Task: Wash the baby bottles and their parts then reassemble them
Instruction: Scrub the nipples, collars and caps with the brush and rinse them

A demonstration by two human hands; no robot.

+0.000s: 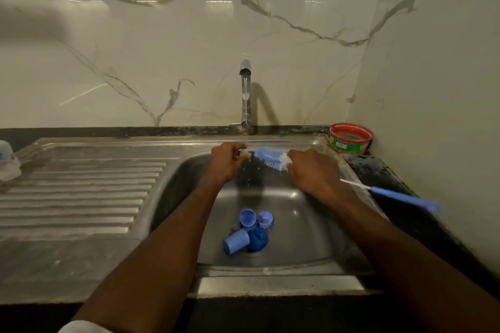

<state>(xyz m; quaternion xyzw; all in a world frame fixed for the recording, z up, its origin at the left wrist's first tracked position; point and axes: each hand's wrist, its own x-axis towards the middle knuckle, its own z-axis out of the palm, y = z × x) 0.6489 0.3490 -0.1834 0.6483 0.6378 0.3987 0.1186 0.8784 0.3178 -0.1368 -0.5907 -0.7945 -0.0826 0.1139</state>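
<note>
Right hand grips bottle brush; left hand pinches small part; sink holds blue caps.

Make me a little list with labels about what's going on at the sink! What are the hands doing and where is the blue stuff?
left hand: pinches a small pale part under the water; too small to name
right hand: grips the bottle brush, bristles pointing at the left hand
tap: running
blue parts: four pieces lying by the drain of the sink
bottle: on the drainboard, far left
red-rimmed tub: back right corner of the counter
</note>
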